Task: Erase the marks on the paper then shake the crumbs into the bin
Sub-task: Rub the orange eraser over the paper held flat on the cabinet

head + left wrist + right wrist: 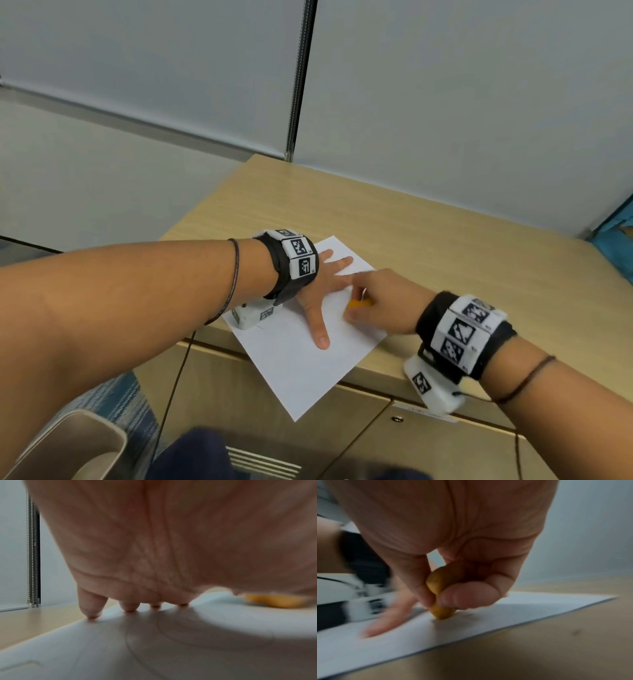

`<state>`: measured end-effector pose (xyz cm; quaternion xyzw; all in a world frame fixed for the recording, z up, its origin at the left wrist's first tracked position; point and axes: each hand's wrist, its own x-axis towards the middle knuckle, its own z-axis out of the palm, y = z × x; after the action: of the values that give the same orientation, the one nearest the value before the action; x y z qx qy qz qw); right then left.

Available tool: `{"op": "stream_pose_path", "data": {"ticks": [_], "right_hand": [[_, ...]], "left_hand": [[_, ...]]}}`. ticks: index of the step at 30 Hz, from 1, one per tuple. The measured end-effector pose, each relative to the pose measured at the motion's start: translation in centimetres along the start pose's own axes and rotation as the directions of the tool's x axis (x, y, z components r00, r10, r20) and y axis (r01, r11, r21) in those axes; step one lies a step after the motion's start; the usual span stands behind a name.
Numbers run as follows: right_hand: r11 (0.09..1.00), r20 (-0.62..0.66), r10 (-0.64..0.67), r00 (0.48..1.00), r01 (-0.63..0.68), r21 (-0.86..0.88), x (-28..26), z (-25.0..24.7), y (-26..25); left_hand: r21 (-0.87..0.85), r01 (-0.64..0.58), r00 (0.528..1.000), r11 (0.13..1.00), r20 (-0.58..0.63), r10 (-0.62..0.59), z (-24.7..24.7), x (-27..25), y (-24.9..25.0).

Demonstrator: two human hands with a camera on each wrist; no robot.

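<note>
A beige bin [73, 442] stands on the floor, low and well to the left of both hands. The left hand [317, 291] lies flat with fingers spread, pressing the white paper [301, 363] onto the wooden surface [445, 240]; the sheet's near corner overhangs the edge. Just right of it, the right hand [383, 301] has its grip closed around a yellow eraser [440, 609], thumb and fingers pinching it, its tip touching the paper. Faint pencil lines [145, 649] curve under the left palm.
</note>
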<state>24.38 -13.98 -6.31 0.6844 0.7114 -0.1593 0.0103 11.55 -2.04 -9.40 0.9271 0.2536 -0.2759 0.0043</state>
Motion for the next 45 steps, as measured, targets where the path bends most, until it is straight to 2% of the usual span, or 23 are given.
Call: {"op": "stream_pose_path", "data": {"ticks": [2,4,8,10,12,14,16,18,21,23,27,30,35,37,42,45], "right_hand": [[0.994,0.022,-0.106,0.994,0.106,0.013,-1.1,1.2,-1.3],[0.992,0.015,-0.127,0.992,0.127,0.023,-1.1,1.2,-0.8],[0.995,-0.039,0.062,0.997,-0.059,0.075,0.8,-0.7,2.4],[0.996,-0.063,0.082,0.995,-0.08,0.039,1.4,-0.8,2.7],[1.0,-0.034,0.008,0.999,-0.009,-0.028,1.1,-0.3,1.5],[0.995,0.036,-0.091,0.995,0.092,-0.028,0.3,0.3,0.1],[0.993,0.098,-0.12,0.988,0.121,-0.008,0.3,-0.1,-0.2],[0.997,0.111,-0.071,0.991,0.073,-0.011,1.5,-1.0,0.8],[0.996,-0.008,0.063,0.998,-0.063,-0.06,4.0,-2.3,3.1],[0.993,-0.047,0.118,0.992,-0.118,0.013,5.0,-2.4,4.1],[0.983,-0.079,0.151,0.985,-0.142,0.114,5.3,-1.8,4.5],[0.988,-0.091,0.11,0.99,-0.099,0.118,4.3,-1.3,4.3],[0.995,0.043,-0.077,0.996,0.074,0.073,0.5,-0.4,2.8],[0.993,0.056,-0.101,0.993,0.097,0.07,-0.2,-0.1,2.7],[0.951,-0.114,0.102,0.988,-0.063,0.303,-0.1,-1.5,4.5],[0.911,-0.173,0.169,0.97,-0.087,0.403,-0.1,-2.7,5.2]], "left_hand": [[-0.007,-0.011,1.0,1.0,0.0,0.011,-0.1,0.0,0.0],[-0.005,-0.009,1.0,1.0,0.003,0.009,-0.1,0.0,0.0],[-0.002,0.004,1.0,1.0,0.01,-0.004,0.0,0.0,-0.1],[-0.005,0.01,1.0,1.0,0.012,-0.01,0.0,-0.1,0.0],[0.002,0.003,1.0,1.0,0.014,-0.003,-0.1,-0.1,0.0],[0.003,-0.007,1.0,1.0,0.016,0.007,-0.1,0.0,0.0],[-0.012,-0.008,1.0,1.0,0.025,0.008,-0.2,-0.2,0.0],[-0.015,-0.005,1.0,1.0,0.023,0.005,-0.3,-0.5,0.1],[-0.018,0.0,1.0,1.0,0.015,0.0,-0.3,-0.8,0.2],[-0.027,0.008,1.0,1.0,0.016,-0.007,-0.2,-0.8,0.1],[-0.047,0.007,1.0,0.999,0.003,-0.007,0.1,-0.3,0.0],[-0.042,0.012,1.0,0.999,0.002,-0.012,0.1,-0.3,0.1],[-0.036,0.015,1.0,0.999,-0.004,-0.016,0.1,-0.1,0.2],[-0.033,0.013,1.0,0.999,-0.008,-0.013,0.0,0.0,0.1],[-0.043,0.037,0.999,0.998,-0.004,-0.037,-0.2,-0.3,0.1],[-0.07,0.102,0.995,0.992,0.009,-0.101,-0.8,-0.4,0.4]]}}
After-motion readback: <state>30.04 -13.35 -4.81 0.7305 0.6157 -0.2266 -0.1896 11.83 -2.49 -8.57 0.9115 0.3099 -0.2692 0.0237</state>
